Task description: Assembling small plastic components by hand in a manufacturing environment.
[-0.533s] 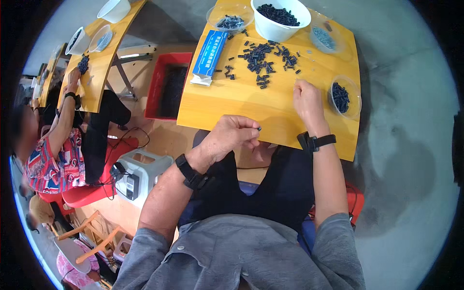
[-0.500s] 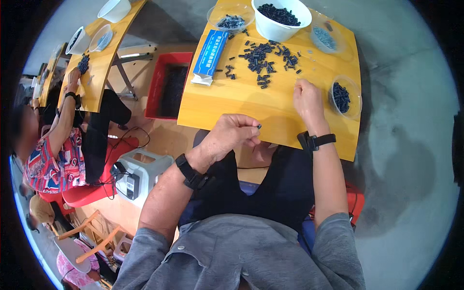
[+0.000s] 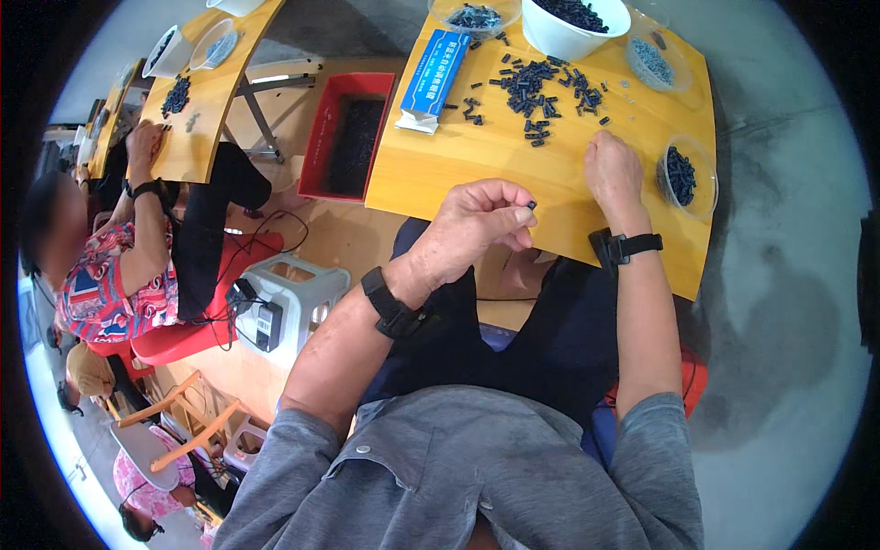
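Note:
My left hand (image 3: 478, 223) is raised over the table's near edge, thumb and fingers pinching a small black cylindrical piece (image 3: 532, 205). Only the tip of that piece shows. My right hand (image 3: 614, 176) is at the tabletop with its fingers curled closed, just short of a loose heap of black cylindrical pieces (image 3: 527, 87). Whatever may be inside the right fingers is hidden. To the right of that hand, a clear round tub (image 3: 706, 194) holds more black pieces.
A blue and white box (image 3: 436, 78) lies left of the heap. Behind are a white bowl (image 3: 559, 41) of black pieces and clear tubs with small bluish parts (image 3: 653, 64). A red bin (image 3: 312, 151) stands on the floor at left. Another person works at a table beyond.
The whole view has shifted, so the table appears farther right and higher. My left hand has edged slightly right, still pinching the piece. My right hand stays near the heap, fingers closed.

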Available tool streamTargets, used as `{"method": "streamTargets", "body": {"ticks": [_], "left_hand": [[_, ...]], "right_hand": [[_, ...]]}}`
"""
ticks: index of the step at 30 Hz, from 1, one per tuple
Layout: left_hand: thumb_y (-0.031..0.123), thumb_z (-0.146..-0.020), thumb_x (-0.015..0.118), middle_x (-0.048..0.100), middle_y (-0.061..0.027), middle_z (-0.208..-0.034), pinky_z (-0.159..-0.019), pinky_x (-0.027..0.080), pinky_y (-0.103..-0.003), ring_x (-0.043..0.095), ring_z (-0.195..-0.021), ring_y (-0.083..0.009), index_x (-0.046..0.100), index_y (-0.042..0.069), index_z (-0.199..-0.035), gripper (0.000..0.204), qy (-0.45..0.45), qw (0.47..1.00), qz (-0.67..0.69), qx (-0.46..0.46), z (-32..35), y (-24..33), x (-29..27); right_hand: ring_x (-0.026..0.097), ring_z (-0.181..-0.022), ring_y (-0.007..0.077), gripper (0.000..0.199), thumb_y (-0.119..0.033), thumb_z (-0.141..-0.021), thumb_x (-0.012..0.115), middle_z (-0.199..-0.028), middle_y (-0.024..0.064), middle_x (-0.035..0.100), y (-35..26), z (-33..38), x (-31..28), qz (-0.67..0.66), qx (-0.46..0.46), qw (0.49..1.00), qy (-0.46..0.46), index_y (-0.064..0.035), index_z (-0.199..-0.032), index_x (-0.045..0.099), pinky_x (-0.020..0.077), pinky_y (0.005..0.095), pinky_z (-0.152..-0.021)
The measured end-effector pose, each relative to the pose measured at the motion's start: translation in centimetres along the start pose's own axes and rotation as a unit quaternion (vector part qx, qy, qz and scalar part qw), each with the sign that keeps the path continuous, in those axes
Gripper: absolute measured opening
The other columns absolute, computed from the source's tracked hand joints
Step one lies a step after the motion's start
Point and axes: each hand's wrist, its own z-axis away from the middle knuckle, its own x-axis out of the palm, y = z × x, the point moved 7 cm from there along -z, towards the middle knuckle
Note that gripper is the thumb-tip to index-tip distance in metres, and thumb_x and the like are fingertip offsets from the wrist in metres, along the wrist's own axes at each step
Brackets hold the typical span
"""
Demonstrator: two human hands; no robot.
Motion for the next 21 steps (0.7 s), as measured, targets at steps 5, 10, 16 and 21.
{"method": "streamTargets", "body": {"ticks": [5,10,16,21], "left_hand": [[0.007,-0.090,0.057,0.063,-0.0050,-0.087,-0.065,0.052,-0.023,0.063,-0.072,-0.0131,0.058,0.002,-0.099,0.010,0.005,1.000,-0.008,0.018,0.3,0.4,-0.3],[0.010,-0.091,0.056,0.062,-0.0028,-0.086,-0.061,0.049,-0.020,0.062,-0.069,-0.0103,0.058,0.004,-0.100,0.010,0.017,0.999,-0.031,0.016,0.4,0.6,-0.1],[0.013,-0.092,0.055,0.062,0.0020,-0.083,-0.051,0.042,-0.016,0.058,-0.062,-0.0047,0.059,0.007,-0.100,0.011,0.026,0.996,-0.088,0.016,0.7,1.1,0.8],[0.015,-0.092,0.056,0.061,0.0026,-0.078,-0.049,0.040,-0.017,0.056,-0.061,-0.0035,0.060,0.005,-0.097,0.011,0.016,0.990,-0.131,0.043,1.1,1.8,1.2]], "right_hand": [[0.063,-0.067,0.0332,0.011,-0.006,-0.082,0.054,-0.072,0.0189,0.062,-1.5,1.7,-1.5,-0.155,-0.013,0.988,-0.014,0.0023,-0.076,0.058,0.0507,0.0407,-0.062],[0.057,-0.056,0.0064,0.009,-0.006,-0.086,0.056,-0.065,0.0006,0.057,-5.0,4.5,-3.3,-0.525,0.082,0.822,-0.205,0.0013,-0.081,0.058,0.0472,0.0218,-0.052],[0.057,-0.055,0.0068,0.007,-0.005,-0.088,0.054,-0.066,0.0007,0.057,-8.8,5.7,-6.6,-0.546,0.017,0.781,-0.303,-0.0006,-0.084,0.056,0.0469,0.0210,-0.052],[0.056,-0.054,0.0071,0.006,-0.005,-0.088,0.052,-0.064,0.0002,0.056,-10.0,5.7,-7.7,-0.492,-0.044,0.805,-0.327,-0.0008,-0.084,0.055,0.0461,0.0219,-0.050]]}}
